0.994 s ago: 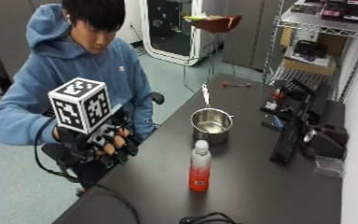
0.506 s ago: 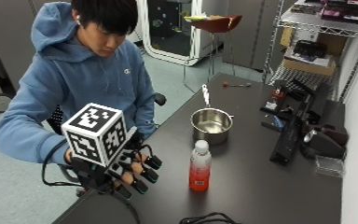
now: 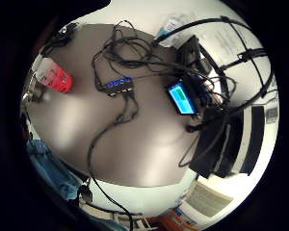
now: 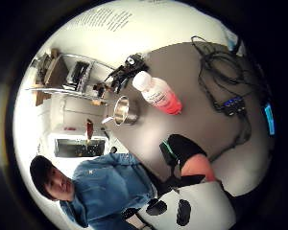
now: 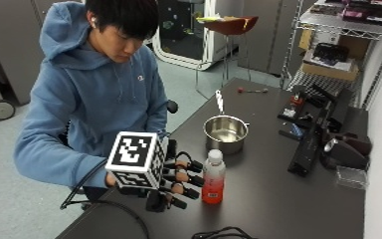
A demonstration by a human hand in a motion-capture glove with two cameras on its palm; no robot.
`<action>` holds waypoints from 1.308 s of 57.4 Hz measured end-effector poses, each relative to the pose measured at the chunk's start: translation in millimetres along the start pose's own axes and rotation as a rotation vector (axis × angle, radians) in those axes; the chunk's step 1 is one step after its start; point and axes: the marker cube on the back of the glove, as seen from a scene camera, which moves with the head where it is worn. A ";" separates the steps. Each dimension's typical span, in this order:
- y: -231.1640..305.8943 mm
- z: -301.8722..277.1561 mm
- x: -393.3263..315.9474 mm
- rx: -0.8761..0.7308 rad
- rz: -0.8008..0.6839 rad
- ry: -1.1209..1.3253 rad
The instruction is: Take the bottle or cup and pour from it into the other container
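A clear bottle (image 5: 213,180) with red liquid and a white cap stands upright on the dark table (image 5: 277,199). Behind it sits an empty steel pot (image 5: 225,132). My gloved right hand (image 5: 175,180) hovers just left of the bottle, fingers spread and pointing at it, holding nothing. I cannot tell whether the fingertips touch it. In the thumb side palm view the bottle (image 4: 158,95) and the pot (image 4: 124,111) lie ahead of a gloved finger (image 4: 182,148). The little finger side palm view shows the bottle (image 3: 53,75) on the table's far part.
Black devices (image 5: 310,142) and a clear box (image 5: 350,177) line the table's right side. A black hub (image 3: 116,85) with tangled cables and a lit screen (image 3: 182,98) lie on the table near the front edge. A wire shelf (image 5: 336,30) stands behind.
My gloved hand has come down from chest height and moved right over the table's front left, ending close beside the bottle. Bottle and pot have stayed put.
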 end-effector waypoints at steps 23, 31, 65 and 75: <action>-42.0 116.7 -46.0 0.144 -0.077 -0.679; -62.8 150.7 -70.8 0.200 -0.082 -0.857; -105.2 153.0 -163.7 0.284 -0.118 -0.780; -107.5 108.3 -200.6 0.224 -0.213 -0.563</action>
